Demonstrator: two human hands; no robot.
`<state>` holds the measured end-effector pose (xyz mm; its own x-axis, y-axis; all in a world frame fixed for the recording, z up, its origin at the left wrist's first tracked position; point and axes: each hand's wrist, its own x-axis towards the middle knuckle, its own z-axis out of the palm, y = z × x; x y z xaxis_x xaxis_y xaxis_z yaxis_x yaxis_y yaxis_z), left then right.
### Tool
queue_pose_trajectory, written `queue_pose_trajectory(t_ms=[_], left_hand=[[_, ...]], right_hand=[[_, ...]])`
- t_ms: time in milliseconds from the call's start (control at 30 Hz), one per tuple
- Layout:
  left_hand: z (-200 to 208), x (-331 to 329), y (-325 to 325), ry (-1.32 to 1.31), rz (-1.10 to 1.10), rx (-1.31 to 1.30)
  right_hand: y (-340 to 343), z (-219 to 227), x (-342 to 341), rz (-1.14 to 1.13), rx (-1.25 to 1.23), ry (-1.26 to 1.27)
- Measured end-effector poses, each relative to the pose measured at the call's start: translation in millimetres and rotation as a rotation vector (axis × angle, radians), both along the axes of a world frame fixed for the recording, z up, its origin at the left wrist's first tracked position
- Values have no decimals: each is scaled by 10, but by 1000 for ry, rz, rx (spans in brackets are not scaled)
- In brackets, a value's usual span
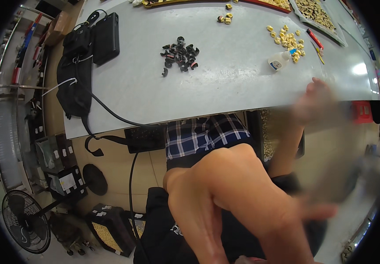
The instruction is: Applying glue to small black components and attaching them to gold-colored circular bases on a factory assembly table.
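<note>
My left arm (247, 185), elbow raised, crosses in front of me to the right. At its end, my left hand (315, 212) is smeared by motion, beside the lower end of a long, blurred grey thing (337, 154) whose kind I cannot make out. My right hand (311, 103), also blurred, is near the table's front edge at the upper end of that grey thing. Whether either hand grips it does not show. Beyond the right hand lie a small white bottle (278, 62) with a blue tip and a pile of cream-yellow pieces (289, 42).
On the grey table (146, 88) lie black curved pieces (180, 55), a red pen-like tool (315, 38) and, at the left, a black box (106, 38) and pouch (73, 83) with cables. Filled trays (315, 15) line the far edge. A fan (25, 222) stands lower left.
</note>
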<state>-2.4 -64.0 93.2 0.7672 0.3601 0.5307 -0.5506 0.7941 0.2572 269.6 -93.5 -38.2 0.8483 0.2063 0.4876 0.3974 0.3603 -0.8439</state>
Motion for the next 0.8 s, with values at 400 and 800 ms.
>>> queue_pose_trajectory(t_ms=[400, 800], left_hand=[[-188, 120, -96, -62, -144, -54], [-11, 11, -179, 62, 80, 104]], right_hand=[[37, -82, -28, 23, 55, 14], [141, -43, -151, 78, 160, 100]])
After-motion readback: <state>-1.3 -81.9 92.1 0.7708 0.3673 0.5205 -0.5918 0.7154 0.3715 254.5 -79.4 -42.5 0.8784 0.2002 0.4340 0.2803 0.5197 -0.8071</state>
